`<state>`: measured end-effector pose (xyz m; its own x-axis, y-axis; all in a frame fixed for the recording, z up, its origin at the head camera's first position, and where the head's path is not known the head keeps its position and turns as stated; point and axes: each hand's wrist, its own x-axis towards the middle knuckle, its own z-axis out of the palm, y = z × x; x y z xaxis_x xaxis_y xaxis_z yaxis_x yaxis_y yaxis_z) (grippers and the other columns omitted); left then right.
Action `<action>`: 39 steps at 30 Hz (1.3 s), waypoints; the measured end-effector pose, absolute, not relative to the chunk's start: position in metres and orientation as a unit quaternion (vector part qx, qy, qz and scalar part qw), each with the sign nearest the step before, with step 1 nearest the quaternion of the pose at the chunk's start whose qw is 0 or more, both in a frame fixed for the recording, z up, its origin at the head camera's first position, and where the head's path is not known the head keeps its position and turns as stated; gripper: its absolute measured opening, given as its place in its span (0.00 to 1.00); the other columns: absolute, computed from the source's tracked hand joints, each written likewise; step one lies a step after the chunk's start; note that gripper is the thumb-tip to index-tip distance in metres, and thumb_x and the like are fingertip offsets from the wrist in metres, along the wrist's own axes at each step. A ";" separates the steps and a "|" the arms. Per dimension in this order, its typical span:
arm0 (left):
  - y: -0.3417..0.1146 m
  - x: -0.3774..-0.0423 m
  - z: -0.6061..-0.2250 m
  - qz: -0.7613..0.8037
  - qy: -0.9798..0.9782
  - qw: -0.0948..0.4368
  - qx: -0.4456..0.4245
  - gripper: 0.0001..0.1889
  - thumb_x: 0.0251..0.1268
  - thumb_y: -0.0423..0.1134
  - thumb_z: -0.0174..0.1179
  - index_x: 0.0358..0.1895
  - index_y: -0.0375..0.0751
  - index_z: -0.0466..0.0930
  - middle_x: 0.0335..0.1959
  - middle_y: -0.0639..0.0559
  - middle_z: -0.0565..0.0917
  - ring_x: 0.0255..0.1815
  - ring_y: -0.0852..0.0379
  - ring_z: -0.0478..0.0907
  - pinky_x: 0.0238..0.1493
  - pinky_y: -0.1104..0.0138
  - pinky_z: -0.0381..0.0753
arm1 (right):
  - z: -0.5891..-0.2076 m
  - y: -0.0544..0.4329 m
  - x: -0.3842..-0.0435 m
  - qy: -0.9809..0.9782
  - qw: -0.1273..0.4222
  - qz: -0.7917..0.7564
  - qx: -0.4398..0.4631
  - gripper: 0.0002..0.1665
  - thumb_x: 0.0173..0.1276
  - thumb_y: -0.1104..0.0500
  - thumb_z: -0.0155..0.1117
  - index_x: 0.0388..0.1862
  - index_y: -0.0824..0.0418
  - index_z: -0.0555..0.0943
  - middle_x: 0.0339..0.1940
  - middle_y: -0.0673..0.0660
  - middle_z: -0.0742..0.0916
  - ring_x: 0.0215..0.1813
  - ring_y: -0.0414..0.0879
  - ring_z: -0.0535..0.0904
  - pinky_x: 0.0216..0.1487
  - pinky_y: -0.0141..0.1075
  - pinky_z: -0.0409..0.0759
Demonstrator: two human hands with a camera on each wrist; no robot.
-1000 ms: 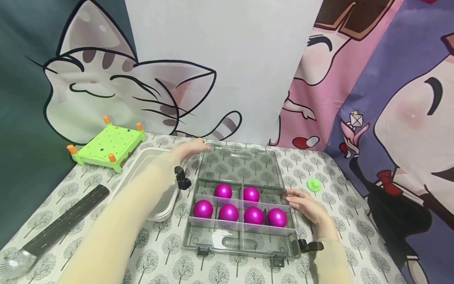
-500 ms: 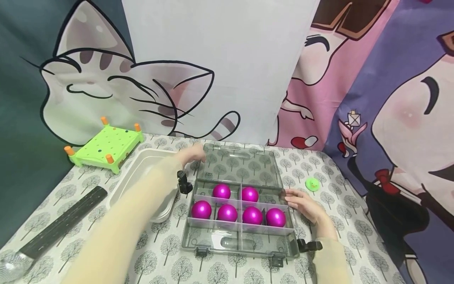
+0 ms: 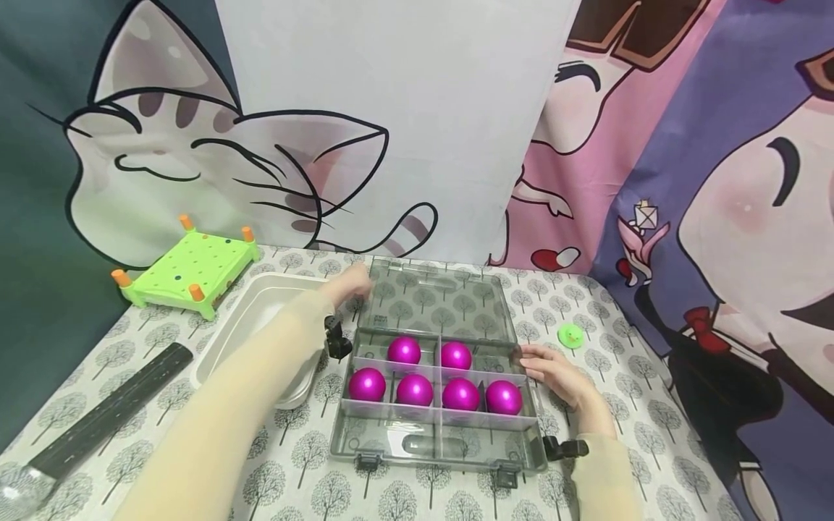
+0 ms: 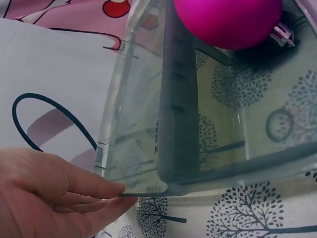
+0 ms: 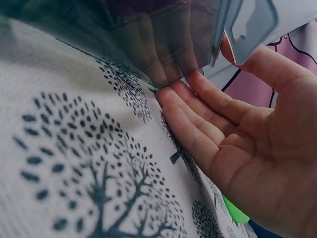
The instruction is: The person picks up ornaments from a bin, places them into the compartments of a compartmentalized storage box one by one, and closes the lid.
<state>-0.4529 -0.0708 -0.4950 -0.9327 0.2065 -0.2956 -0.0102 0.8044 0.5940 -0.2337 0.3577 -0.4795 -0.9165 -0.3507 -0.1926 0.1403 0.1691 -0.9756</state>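
Six glossy magenta balls (image 3: 413,391) sit in the far and middle rows of a divided, smoky see-through plastic box (image 3: 384,434) on tree-print cloth (image 3: 309,450); at 11 o'clock the left hand (image 3: 350,284), outstretched a second ago, now pinches the open lid (image 3: 436,302); at 3 o'clock the right hand (image 3: 554,375), fingers unclenched, touches the box's side

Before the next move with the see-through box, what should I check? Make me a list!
1. Left hand on the lid: ok, pinching a corner.
2. Right hand at the box's side: ok, fingertips against it.
3. Six pink balls inside compartments: ok.
4. Front latches unfastened: ok, lid is open.
5. Green duck out of the way: ok, apart from the box.
6. Balls low enough to shut the lid: cannot tell.
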 end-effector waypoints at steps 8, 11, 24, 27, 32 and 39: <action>-0.056 -0.397 -0.424 0.209 0.964 0.153 0.064 0.21 0.40 0.19 0.55 0.45 0.23 0.77 0.37 0.38 0.77 0.31 0.49 0.71 0.24 0.70 0.75 | -0.477 0.357 -0.234 0.740 0.202 -0.638 -0.069 0.30 0.73 0.66 0.49 0.67 0.83 0.57 0.50 0.47 0.82 0.53 0.34 0.80 0.59 0.24 0.77; -0.053 -0.384 -0.411 0.183 0.972 0.133 0.064 0.18 0.42 0.19 0.54 0.42 0.26 0.77 0.35 0.41 0.75 0.28 0.52 0.69 0.19 0.73 0.68 | -0.476 0.356 -0.234 0.740 0.201 -0.638 -0.066 0.31 0.73 0.66 0.49 0.67 0.83 0.56 0.50 0.47 0.82 0.53 0.34 0.80 0.58 0.24 0.76; -0.062 -0.358 -0.395 0.315 0.946 0.077 0.021 0.25 0.55 0.22 0.48 0.60 0.23 0.71 0.55 0.31 0.79 0.51 0.42 0.79 0.52 0.61 0.83 | -0.476 0.351 -0.236 0.734 0.208 -0.643 -0.069 0.26 0.73 0.66 0.49 0.64 0.80 0.61 0.48 0.44 0.84 0.52 0.34 0.81 0.58 0.24 0.77; -0.066 -0.353 -0.390 0.350 0.934 0.063 0.026 0.31 0.54 0.21 0.48 0.67 0.24 0.64 0.65 0.30 0.72 0.63 0.38 0.74 0.64 0.56 0.78 | -0.476 0.352 -0.237 0.731 0.210 -0.646 -0.072 0.25 0.73 0.66 0.49 0.64 0.80 0.62 0.48 0.45 0.84 0.52 0.35 0.81 0.58 0.25 0.77; -0.071 -0.350 -0.386 0.387 0.920 0.048 0.039 0.37 0.49 0.18 0.51 0.71 0.28 0.62 0.66 0.33 0.73 0.63 0.40 0.74 0.62 0.55 0.79 | -0.476 0.353 -0.235 0.731 0.210 -0.644 -0.074 0.26 0.73 0.66 0.49 0.64 0.81 0.61 0.48 0.45 0.84 0.52 0.35 0.81 0.59 0.25 0.77; -0.078 -0.345 -0.385 0.480 0.875 0.036 0.054 0.40 0.46 0.15 0.59 0.70 0.28 0.63 0.64 0.34 0.74 0.62 0.40 0.76 0.60 0.58 0.80 | -0.472 0.354 -0.232 0.749 0.205 -0.627 -0.059 0.32 0.73 0.64 0.51 0.67 0.83 0.56 0.49 0.45 0.82 0.52 0.33 0.80 0.58 0.24 0.77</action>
<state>-0.3454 -0.0779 -0.3854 -0.9915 0.1295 -0.0105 0.0608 0.5334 0.8437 -0.2318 0.3539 -0.4724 -0.9092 -0.3456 -0.2323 0.1675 0.2072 -0.9638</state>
